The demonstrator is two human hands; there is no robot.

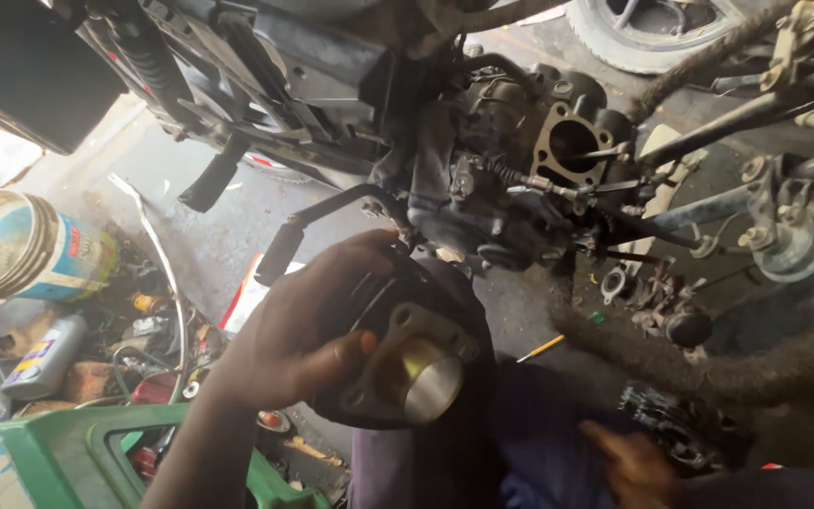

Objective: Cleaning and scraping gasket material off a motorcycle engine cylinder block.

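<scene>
A: Starting at the left, what lies around the person?

B: A cluttered workshop floor [209, 236]: a tipped blue-and-white tin can [21, 247], a grey plastic oil bottle [44, 356], and the rim of a green plastic crate [77, 443] at the bottom edge.

A: And the left hand?

B: The left hand [299, 330] is wrapped around a dark finned metal engine cylinder with a shiny bore [407, 353]. Fingers curl over the top edge, the thumb presses the flanged face beside the bore. It is a closed, full grip.

A: Which way does the cylinder lie?

B: It sits just right of the palm, above the person's lap in dark purple cloth. Its bore axis tilts toward the camera and down to the right, open end facing the viewer.

A: What lies beyond it?

B: Up and to the right, well apart, the grimy motorcycle engine block [511, 179] hangs under the frame, a square gasket face with a round opening [572, 141] showing. The left hand is the nearer one to it.

A: The right hand?

B: The right hand [628, 462] is low at the bottom edge, resting at a dark greasy part [680, 429]; whether it grips it cannot be told.
</scene>
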